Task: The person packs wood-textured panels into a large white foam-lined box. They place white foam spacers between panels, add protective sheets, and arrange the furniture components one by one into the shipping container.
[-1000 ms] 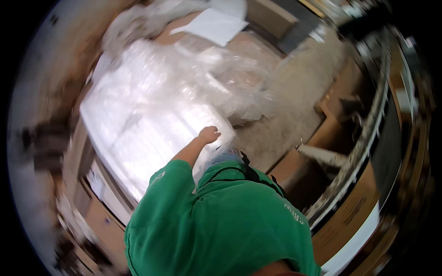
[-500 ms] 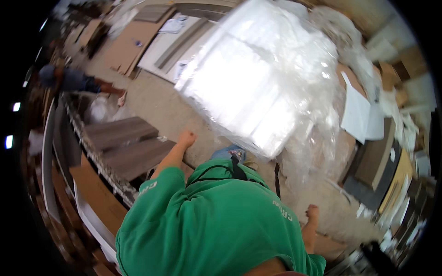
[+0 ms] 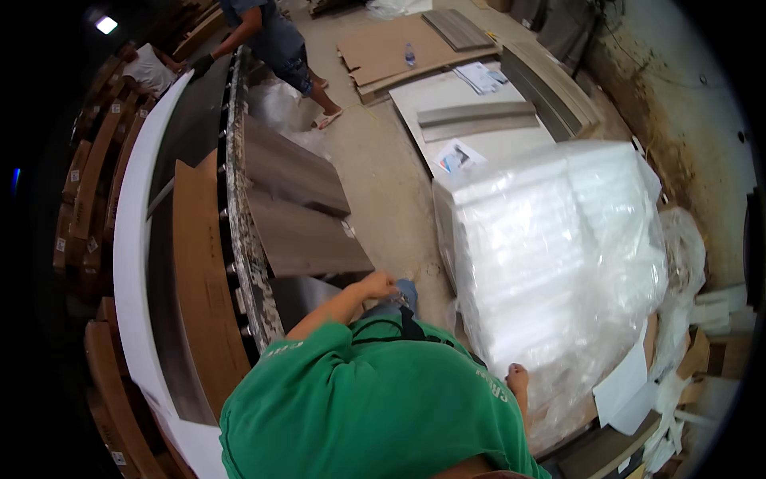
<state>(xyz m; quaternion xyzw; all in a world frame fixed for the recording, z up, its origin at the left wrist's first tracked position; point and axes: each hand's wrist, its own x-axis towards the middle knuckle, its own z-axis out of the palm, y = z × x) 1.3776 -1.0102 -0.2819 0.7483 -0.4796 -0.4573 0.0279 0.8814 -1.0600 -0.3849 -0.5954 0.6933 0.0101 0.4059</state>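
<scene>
My left hand (image 3: 377, 285) hangs in front of my body, its fingers curled with nothing visible in them. It is nearest to the grey-brown wood panels (image 3: 307, 231) that lie beside the roller conveyor. My right hand (image 3: 517, 375), also closed, is low on my right, next to a large stack of white pieces wrapped in clear plastic film (image 3: 550, 239). Whether it touches the film, I cannot tell. No object shows in it.
Left runs a conveyor with a worn metal edge (image 3: 239, 199), carrying a cardboard strip (image 3: 199, 271) and a long white-edged panel (image 3: 132, 263). Ahead, a person in dark shorts (image 3: 279, 48) stands at it; another person in white (image 3: 150, 72) is behind. Boards (image 3: 479, 120) lie ahead right.
My view has turned and shifted, so the wrapped stack sits farther right and lower. The conveyor is closer on my left. My left hand has come inward across my front.
</scene>
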